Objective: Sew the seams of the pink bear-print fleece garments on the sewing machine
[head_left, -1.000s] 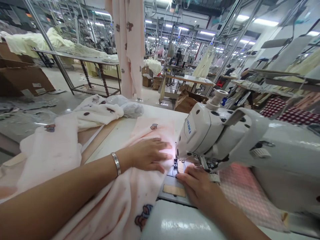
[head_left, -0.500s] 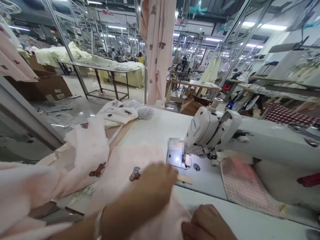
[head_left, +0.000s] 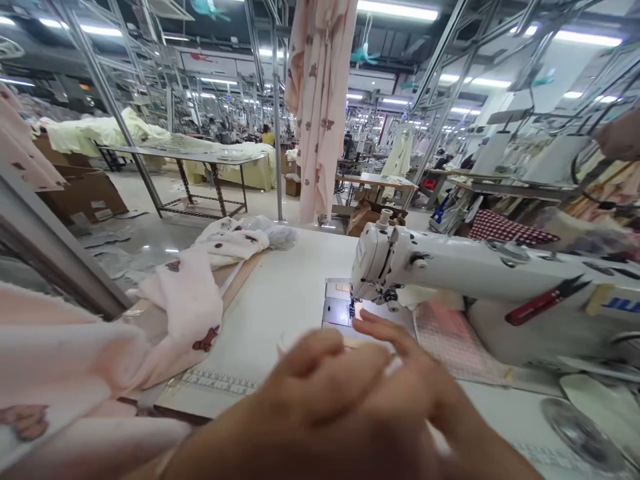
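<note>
My left hand (head_left: 325, 380) is closed, its knuckles toward the camera, just in front of the sewing machine (head_left: 385, 260). Pressed against it is my right hand (head_left: 420, 380), with a finger or two stretched toward the lit needle area and the rest curled. Scraps of pale pink fabric (head_left: 438, 440) peek out around and between the hands; most of this piece is hidden by them, and motion blurs the view. Plush pink fabric with bear prints (head_left: 180, 287) lies heaped along the table's left side.
A ruler strip (head_left: 215, 383) marks the white sewing table (head_left: 300, 267). Red-handled thread snips (head_left: 537, 307) rest against the machine arm. Pink checked cloth (head_left: 450, 340) lies beneath it. Printed fabric (head_left: 320, 113) hangs behind the table, and a metal post (head_left: 65, 253) stands left.
My left hand has drawn in beside the right, which rose from the table's front edge toward the needle. The pink piece that lay flat is now mostly out of sight. The view has shifted.
</note>
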